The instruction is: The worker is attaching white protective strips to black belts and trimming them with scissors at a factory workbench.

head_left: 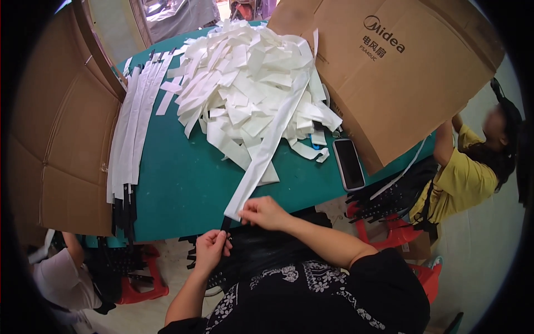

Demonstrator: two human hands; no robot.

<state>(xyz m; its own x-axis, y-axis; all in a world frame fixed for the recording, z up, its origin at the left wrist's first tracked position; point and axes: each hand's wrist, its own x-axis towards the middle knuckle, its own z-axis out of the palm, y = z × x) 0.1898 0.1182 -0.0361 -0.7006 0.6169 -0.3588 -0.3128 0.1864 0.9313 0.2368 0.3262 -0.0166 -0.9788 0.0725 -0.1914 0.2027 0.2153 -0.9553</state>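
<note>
A long white sleeve (271, 146) stretches from near the table's front edge up across a large heap of white strips (245, 78). Its near end is pinched at the right corner by my right hand (266, 213), fingers closed. Just below that end, my left hand (211, 249) grips a short dark piece of a black strap (226, 223) between thumb and fingers. The strap meets the sleeve's mouth; how far it reaches inside is hidden. Many black straps with metal eyelets (261, 250) lie across my lap under my hands.
On the green table (178, 189), several white-sleeved black straps (136, 122) lie at the left beside a cardboard sheet (61, 128). A phone (349, 165) rests right of the heap. Another cardboard panel (400, 67) stands at right. Co-workers sit at both sides, near red stools (146, 278).
</note>
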